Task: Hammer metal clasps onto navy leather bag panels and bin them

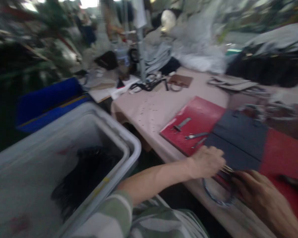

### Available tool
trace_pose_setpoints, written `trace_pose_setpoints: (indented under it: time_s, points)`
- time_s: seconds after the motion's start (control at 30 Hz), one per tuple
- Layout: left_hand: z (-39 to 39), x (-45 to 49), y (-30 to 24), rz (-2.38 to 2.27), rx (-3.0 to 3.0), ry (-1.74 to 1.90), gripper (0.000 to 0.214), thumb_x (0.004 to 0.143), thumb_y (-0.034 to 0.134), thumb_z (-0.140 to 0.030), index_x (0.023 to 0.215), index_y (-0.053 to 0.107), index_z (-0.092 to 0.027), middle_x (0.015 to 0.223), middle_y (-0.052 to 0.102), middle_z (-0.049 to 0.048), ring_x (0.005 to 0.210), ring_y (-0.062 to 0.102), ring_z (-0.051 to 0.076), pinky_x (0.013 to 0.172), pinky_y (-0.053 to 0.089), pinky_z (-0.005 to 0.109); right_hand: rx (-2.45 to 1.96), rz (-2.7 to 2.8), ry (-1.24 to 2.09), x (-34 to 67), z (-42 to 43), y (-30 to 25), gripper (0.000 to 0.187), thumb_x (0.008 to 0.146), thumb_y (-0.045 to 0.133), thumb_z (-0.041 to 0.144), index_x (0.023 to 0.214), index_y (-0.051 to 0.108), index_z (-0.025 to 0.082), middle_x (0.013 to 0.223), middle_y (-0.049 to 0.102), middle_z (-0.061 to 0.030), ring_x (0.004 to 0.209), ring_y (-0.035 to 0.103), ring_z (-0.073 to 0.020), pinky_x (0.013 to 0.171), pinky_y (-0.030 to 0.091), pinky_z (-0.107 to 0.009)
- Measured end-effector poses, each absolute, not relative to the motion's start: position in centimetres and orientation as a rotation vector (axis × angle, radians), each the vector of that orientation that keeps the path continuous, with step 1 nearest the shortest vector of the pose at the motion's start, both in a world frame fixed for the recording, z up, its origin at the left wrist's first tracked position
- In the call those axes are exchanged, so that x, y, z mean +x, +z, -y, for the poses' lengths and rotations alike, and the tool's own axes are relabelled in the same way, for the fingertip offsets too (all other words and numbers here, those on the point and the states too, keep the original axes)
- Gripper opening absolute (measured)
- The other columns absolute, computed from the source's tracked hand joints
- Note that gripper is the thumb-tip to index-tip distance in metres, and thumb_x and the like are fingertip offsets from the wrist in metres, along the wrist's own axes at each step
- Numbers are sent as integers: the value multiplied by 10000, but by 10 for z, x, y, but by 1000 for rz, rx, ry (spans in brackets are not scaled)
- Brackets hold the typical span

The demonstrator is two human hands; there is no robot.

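A flat dark blue-grey bag panel (238,138), with a seam across it, lies on a red board (203,110). At its near edge, my left hand (208,162) is closed, its fingers curled down; what they pinch is hidden. Small gold-coloured metal hardware (226,169) shows between my two hands. My right hand (260,191) is bent around the near end of the piece, with its fingers closed at a looped handle (220,202). This handle hangs over the table's front edge. Motion blur softens both hands.
Several metal tools, including a small hammer-like one (182,124), lie on the red board. A big grey bin (136,145) holding dark material stands at the left, by a blue crate (49,102). Farther back are a brown leather piece (181,80), a post (141,53) and black bags (268,64).
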State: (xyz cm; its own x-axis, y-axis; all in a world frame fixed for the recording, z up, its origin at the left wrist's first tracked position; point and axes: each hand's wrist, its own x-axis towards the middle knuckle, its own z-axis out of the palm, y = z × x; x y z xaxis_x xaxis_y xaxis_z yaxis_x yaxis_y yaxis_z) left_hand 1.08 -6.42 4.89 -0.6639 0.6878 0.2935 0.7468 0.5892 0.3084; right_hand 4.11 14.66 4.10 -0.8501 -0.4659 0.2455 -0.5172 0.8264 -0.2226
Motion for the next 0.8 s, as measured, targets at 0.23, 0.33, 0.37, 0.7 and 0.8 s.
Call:
trace_pose_setpoints:
  time_s: [0.23,0.33,0.37,0.7,0.8]
  points:
    - [72,-5,49,2755,-1333,-523,99,954,561,-119,969,650,-162,1036,609,100,1013,552,264,860,499,388,551,2991,-80,64,-145,58,229,998,435,200,875,627,176,892,602,-96,770,549,-205,725,424,-320]
    - [69,-2,54,2778,-1351,-405,93,945,574,-128,1003,637,-165,1055,610,95,1023,552,270,866,498,392,554,2993,-77,65,-142,58,241,1008,411,168,907,630,160,908,603,-102,781,532,-208,731,399,-323]
    - [67,-2,56,2782,-1366,-354,93,947,567,-131,1004,635,-160,1059,609,98,1016,555,272,858,499,392,575,2994,-81,66,-143,58,240,1004,409,152,915,631,154,913,604,-106,791,530,-213,736,396,-326]
    - [70,-10,56,2649,-1615,-110,253,883,466,3,1020,631,-132,1050,611,127,988,564,264,882,508,389,828,2953,-41,67,-155,62,176,902,474,43,930,621,135,952,600,-120,831,523,-238,735,420,-349]
    - [83,-13,43,2567,-1583,-373,308,886,446,23,1047,647,-146,1076,642,108,1014,583,231,936,517,360,826,2906,103,74,-163,57,177,855,503,25,916,616,147,985,603,-112,856,516,-225,765,441,-345]
